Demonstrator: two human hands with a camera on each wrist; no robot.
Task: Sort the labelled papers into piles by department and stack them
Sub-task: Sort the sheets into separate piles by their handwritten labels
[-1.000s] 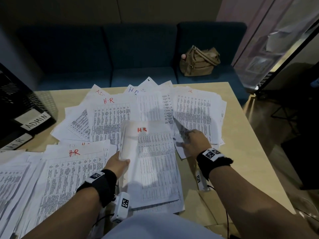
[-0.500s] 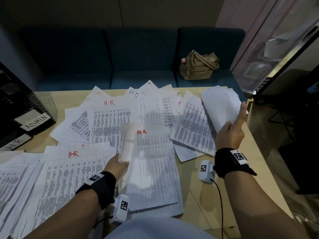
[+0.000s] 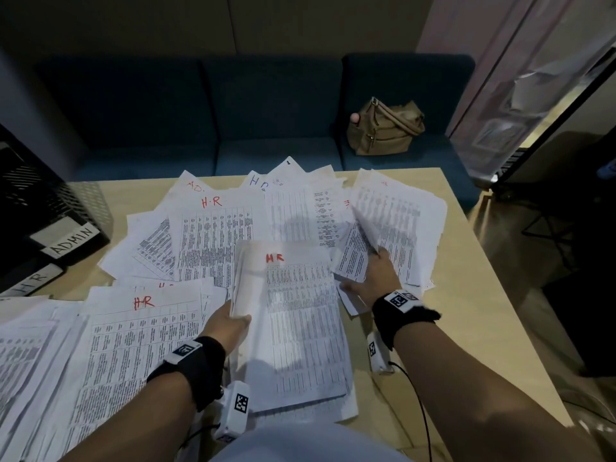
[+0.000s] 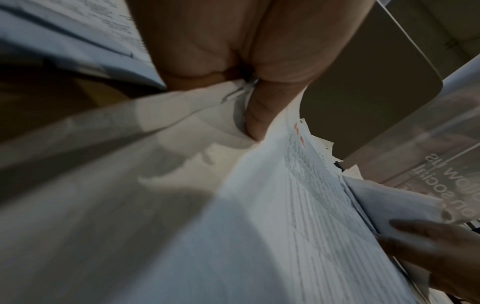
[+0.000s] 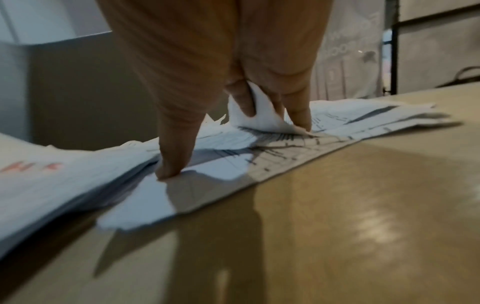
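A stack of printed sheets marked HR (image 3: pixel 300 321) in red lies in the middle of the table (image 3: pixel 473 315). My left hand (image 3: pixel 230 323) grips its curled-up left edge, and the thumb (image 4: pixel 259 115) presses into the fold. My right hand (image 3: pixel 376 278) rests on the pile at the right (image 3: pixel 406 235). Its thumb (image 5: pixel 171 160) presses down on the sheets, and a lifted sheet corner (image 5: pixel 257 117) sits pinched between two fingers. That sheet (image 3: pixel 365 228) stands up on edge above the pile.
Black trays labelled ADMIN (image 3: pixel 71 240) and HR (image 3: pixel 31 283) stand at the left. Another HR pile (image 3: pixel 133 345) lies beside my left arm, and loose sheets (image 3: pixel 213 235) fan out behind. A tan bag (image 3: pixel 383 128) sits on the blue sofa (image 3: pixel 266 111).
My right hand raised a sheaf up to the right, then came back down onto the right pile, where it now pinches one sheet's corner. The left hand has kept its grip.
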